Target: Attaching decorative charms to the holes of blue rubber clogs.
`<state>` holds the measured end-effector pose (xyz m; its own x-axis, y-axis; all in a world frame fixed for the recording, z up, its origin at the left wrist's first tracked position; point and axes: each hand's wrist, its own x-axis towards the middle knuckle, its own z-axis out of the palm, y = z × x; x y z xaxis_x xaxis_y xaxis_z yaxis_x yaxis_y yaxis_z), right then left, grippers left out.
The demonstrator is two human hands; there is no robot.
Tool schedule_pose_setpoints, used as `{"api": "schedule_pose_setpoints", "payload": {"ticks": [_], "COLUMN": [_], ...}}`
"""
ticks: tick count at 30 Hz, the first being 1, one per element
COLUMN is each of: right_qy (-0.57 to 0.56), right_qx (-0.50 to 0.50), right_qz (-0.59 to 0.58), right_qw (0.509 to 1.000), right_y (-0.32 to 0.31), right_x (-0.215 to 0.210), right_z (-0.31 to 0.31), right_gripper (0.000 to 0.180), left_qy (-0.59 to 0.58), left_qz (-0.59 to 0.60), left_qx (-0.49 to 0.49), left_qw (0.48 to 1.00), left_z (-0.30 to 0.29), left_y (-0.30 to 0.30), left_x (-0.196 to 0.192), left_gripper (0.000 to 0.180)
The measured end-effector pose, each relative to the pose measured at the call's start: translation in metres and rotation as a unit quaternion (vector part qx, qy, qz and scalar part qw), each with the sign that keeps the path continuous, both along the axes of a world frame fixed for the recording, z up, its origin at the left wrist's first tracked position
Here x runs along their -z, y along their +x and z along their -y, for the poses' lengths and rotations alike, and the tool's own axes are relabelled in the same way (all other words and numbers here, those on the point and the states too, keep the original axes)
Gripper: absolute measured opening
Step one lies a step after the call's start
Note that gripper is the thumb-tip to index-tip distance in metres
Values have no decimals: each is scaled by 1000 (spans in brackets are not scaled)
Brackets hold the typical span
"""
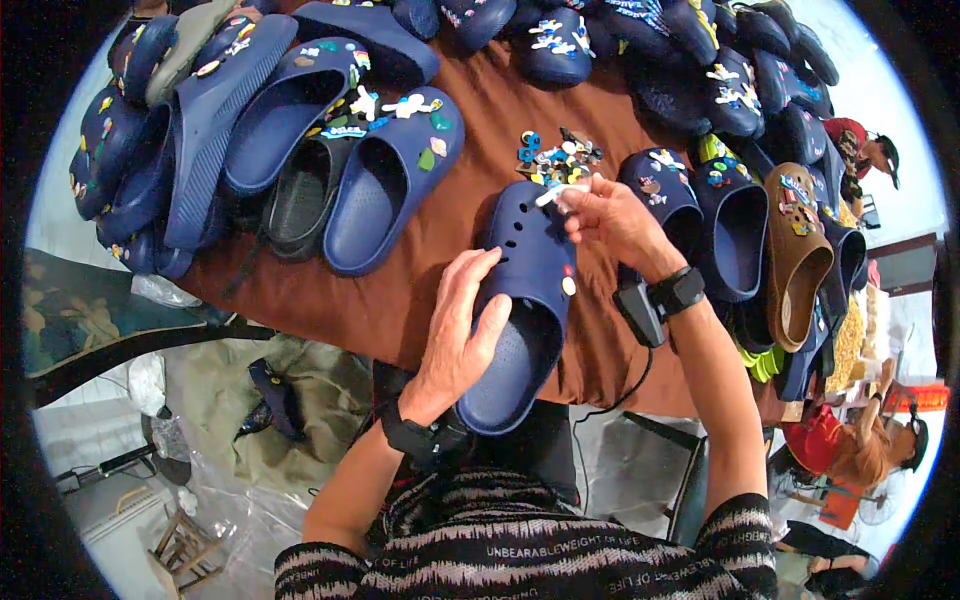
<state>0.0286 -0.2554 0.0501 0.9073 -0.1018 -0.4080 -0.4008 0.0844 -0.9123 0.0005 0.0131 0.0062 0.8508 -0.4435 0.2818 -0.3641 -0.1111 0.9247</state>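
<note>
A navy blue clog (530,262) with holes in its upper lies in front of me at the edge of the brown-covered table. My left hand (458,335) grips its left side, fingers along the upper and thumb over the foot opening. Between the thumb and fingers of my right hand (615,220) is a small white shoe charm (549,198), over the holes near the toe. Small round charms (569,285) sit on the clog's right side by the opening. Just past the toe lies a loose pile of colourful charms (560,155).
Decorated blue clogs (400,170) crowd the table's left; others (735,235) and a brown clog (797,255) line the right. More clogs (560,50) are heaped at the back. A black cable (640,378) hangs from my right wrist device. Other people (850,445) are at the right.
</note>
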Motion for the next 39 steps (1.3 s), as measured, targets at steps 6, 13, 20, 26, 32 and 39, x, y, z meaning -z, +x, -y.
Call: {"api": "schedule_pose_setpoints", "payload": {"ticks": [6,13,20,26,32,39], "right_qy": [-149,-207,-278,-237,-280,-320], "right_qx": [-55,-91,-136,-178,-132,-127], "right_qz": [-34,-34,-37,-84,-62,-46], "right_qw": [987,974,950,951,949,938], "right_y": [4,6,12,18,5,1], "right_x": [3,3,-9,-13,-7,-3], "right_z": [-6,-4,-9,-5,-16,-19], "right_gripper": [31,32,36,40,42,46], "left_qy": [41,5,-32,-20,-31,-31], "left_qz": [13,19,8,8,23,23], "left_qx": [67,87,85,85,73,75], "left_qw": [997,996,996,996,997,996], "left_z": [-2,-6,-7,-6,-5,-3], "left_y": [8,11,10,10,9,8], "left_x": [8,24,28,30,30,30], "left_gripper": [44,54,55,57,53,53]}}
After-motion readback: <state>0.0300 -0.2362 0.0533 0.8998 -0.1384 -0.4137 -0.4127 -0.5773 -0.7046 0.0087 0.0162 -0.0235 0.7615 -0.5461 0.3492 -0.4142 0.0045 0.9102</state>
